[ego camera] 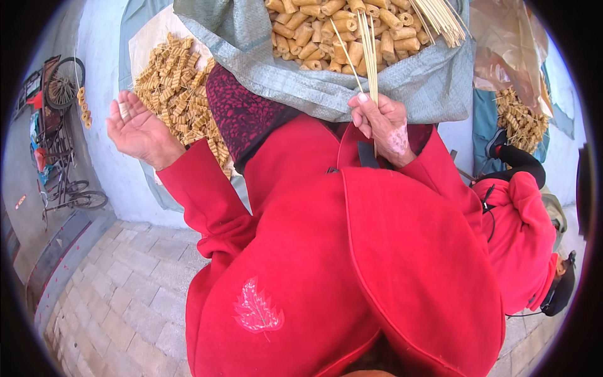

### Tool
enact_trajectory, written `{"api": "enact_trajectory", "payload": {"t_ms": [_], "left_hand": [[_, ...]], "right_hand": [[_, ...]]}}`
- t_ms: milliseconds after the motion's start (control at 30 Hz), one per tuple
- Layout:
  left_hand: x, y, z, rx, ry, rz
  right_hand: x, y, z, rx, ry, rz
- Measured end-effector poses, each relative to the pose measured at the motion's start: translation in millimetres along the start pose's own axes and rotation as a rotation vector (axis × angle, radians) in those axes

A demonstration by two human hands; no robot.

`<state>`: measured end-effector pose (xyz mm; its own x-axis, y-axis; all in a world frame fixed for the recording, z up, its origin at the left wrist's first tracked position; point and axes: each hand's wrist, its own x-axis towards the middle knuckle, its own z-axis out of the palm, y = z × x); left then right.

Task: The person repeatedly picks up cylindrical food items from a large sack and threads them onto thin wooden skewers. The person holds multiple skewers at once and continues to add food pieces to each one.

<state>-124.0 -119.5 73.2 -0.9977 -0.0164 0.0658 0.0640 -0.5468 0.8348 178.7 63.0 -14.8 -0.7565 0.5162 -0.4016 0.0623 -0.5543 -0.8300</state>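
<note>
My right hand (380,123) pinches several thin bamboo skewers (372,56) between thumb and fingers. One skewer slants off to the left of the others. Their upper ends lie over a heap of short, hollow, tan food rolls (311,35), piled on a blue-grey woven plastic sheet (254,56) in front of me. At the left, my left hand (143,129) is raised palm up, fingers apart, holding nothing. A pale wrap circles one of its fingers. Below and beside it spreads a pile of skewered rolls (174,89) on a pale sheet.
A bundle of loose skewers (440,21) lies at the heap's right edge. To the right, a person in a pink top (518,240) is near another skewered pile (520,118) and brown plastic sheeting (504,42). Wheeled cycles (66,82) stand far left, beyond paving (141,282).
</note>
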Motion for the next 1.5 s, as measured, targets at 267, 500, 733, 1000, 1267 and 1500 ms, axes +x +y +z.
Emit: {"api": "enact_trajectory", "payload": {"t_ms": [267,500,733,1000,1267,1500], "left_hand": [[-101.4,-105.8,59.4,0.613,-0.733,-0.156],[-103.6,-152.9,57.7,1.287,-0.958,0.583],[-107.5,-139.4,56.1,0.819,-0.81,-0.006],[-106.0,-119.5,63.7,0.172,-0.622,-0.603],[-102.3,-117.0,65.5,0.247,-0.653,-0.61],[-104.8,-113.8,68.2,0.377,-0.719,-0.641]], "right_hand": [[-3.0,-3.2,1.4,0.054,0.051,-0.007],[-1.1,0.2,3.3,0.036,0.055,-0.019],[-1.2,-2.0,2.3,0.049,-0.007,0.034],[-3.1,-6.0,3.9,0.006,-0.029,0.108],[-3.4,-6.4,4.3,-0.006,-0.019,0.118],[-4.2,0.1,0.8,0.0,-0.031,0.083]]}}
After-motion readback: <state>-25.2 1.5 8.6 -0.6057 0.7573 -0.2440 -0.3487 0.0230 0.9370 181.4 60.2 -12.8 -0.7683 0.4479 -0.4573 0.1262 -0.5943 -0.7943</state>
